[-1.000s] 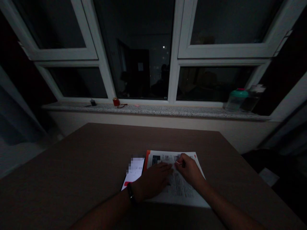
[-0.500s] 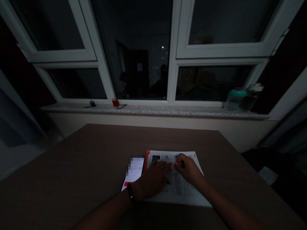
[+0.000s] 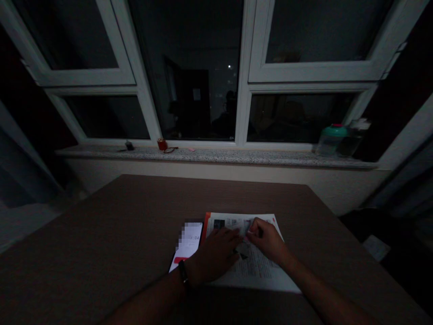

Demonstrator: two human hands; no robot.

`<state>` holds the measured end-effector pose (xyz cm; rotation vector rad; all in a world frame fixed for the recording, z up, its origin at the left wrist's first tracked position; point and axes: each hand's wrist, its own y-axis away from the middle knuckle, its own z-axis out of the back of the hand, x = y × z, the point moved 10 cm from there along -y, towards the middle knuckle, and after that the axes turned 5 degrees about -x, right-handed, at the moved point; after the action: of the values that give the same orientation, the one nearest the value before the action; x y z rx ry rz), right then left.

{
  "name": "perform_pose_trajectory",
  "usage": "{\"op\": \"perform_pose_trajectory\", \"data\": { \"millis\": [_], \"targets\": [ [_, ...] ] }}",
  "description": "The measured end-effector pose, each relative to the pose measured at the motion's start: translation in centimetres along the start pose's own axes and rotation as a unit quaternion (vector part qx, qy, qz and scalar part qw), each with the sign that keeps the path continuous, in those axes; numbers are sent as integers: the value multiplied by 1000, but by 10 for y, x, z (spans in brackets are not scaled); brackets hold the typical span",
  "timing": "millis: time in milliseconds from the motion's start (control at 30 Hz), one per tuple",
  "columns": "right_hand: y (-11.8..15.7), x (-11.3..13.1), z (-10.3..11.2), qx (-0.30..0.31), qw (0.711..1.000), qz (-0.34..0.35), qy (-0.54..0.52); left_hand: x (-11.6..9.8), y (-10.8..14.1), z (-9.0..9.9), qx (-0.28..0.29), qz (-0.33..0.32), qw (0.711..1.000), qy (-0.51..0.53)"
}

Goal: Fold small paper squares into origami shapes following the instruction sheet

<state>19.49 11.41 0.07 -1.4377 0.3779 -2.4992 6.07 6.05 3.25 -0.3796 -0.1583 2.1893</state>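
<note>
A printed booklet (image 3: 260,266) with an orange left edge lies on the brown table. Across its left part my left hand (image 3: 218,253) rests flat, fingers spread towards the right, a dark band on its wrist. My right hand (image 3: 265,237) is closed in a pinch over the upper middle of the page, close to the left fingertips. Something small and pale shows at its fingertips, too small to name. Left of the booklet lies a phone (image 3: 189,243) with a lit screen, partly behind my left wrist.
Beyond the table (image 3: 152,203) runs a speckled windowsill (image 3: 219,155). On it stand a small red object (image 3: 162,144), a small dark object (image 3: 129,145) and, at the right, a container with a turquoise lid (image 3: 333,137) beside a clear one.
My left hand has shifted slightly left and down on the page, showing more of a dark printed triangle. My right hand stays pinched in nearly the same place.
</note>
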Motion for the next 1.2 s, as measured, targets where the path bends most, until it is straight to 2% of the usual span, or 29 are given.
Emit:
{"op": "perform_pose_trajectory", "data": {
  "millis": [100,333,433,667,767,900,1033,1100,1200],
  "targets": [
    [-2,-3,-1,5,1000,-8,0,0,0,3,-9,7,1000,-1],
    [3,8,-15,112,993,30,11,1,1,1,-6,10,1000,10],
    [5,12,-18,137,990,44,8,0,0,2,-6,9,1000,14],
    [-2,1,-12,72,997,23,16,1,0,1,-1,10,1000,13],
    [-1,2,-14,91,996,23,3,1,0,1,-5,6,1000,8],
    [6,12,-18,144,988,47,-11,0,1,2,-12,6,1000,3],
    [14,15,-23,193,979,41,-42,1,0,1,-10,8,1000,6],
    [15,12,-23,191,980,32,-44,2,0,1,-12,9,1000,10],
    [9,3,-17,138,990,24,-19,2,0,1,-14,10,1000,18]
  ]
}}
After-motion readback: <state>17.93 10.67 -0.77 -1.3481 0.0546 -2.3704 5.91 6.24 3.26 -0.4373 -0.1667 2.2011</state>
